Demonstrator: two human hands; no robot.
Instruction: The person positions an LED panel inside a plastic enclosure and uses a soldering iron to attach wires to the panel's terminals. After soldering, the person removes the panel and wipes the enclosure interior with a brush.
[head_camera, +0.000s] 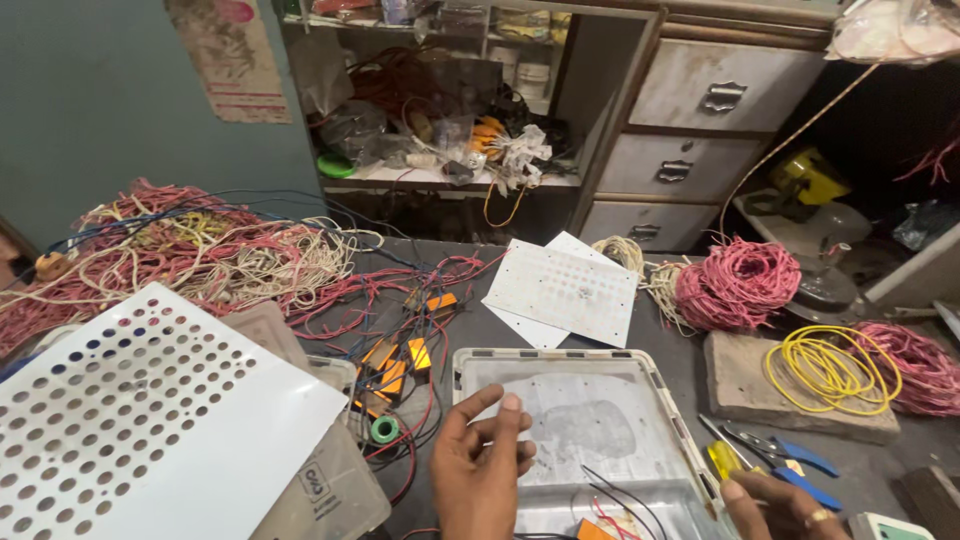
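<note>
On wall, upper left: faded pink-and-cream paper poster (232, 55). Dark worktable (680, 355) w/ grey metal drawers (700, 140) behind, cluttered shelf (440, 150) beside them. Near front edge, shallow clear plastic tray (640, 375) holds thin black & red wires. Left hand (485, 455) over tray's left rim, fingers loosely curled, apart, gripping nothing. Right hand (785, 505) at front right, fingers pinched on yellow-handled tool (722, 460).

1. A shallow clear plastic tray (655, 385) with a grey rim lies flat at the near middle of the table, a pale sheet with a smudge inside it and thin wires at its near end.
2. A screwdriver with a yellow handle (722, 460) (only partly seen) lies tilted just right of the tray's rim.
</note>
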